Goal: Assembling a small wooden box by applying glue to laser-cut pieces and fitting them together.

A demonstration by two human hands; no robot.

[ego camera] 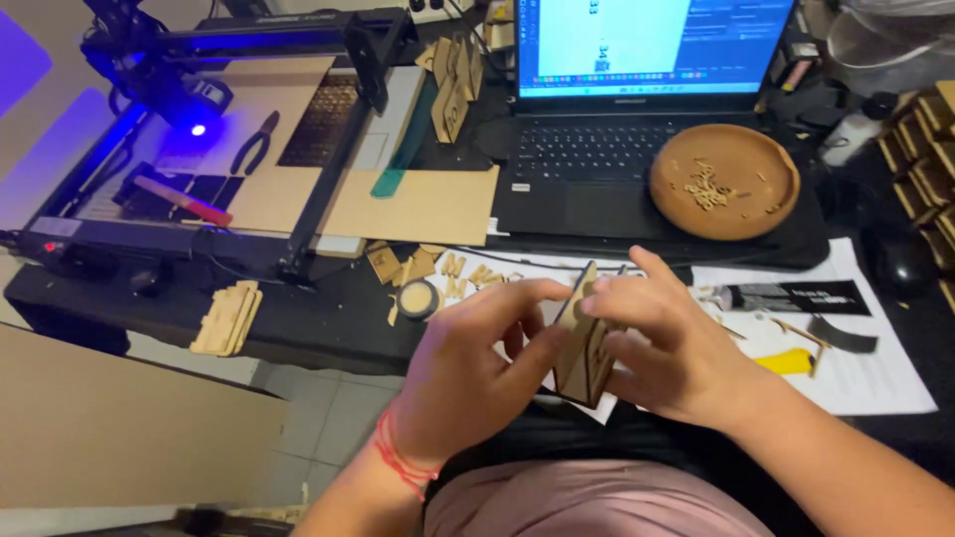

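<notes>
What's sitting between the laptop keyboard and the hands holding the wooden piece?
In the head view, a white paper sheet with small wooden bits lies between the laptop and the wooden piece.

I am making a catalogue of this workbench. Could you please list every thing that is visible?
laser cutter: one, black, glowing blue, far left
pliers: one, black, on cutter bed
laptop: one, black, open, centre back
wooden dish: one, brown, on laptop, holding small pieces
stacked wood pieces: one stack, tan, table edge
paper sheet: one, white, right
wooden assembly: one, tan, held by both hands
left hand: one, red wrist cord
right hand: one
</notes>
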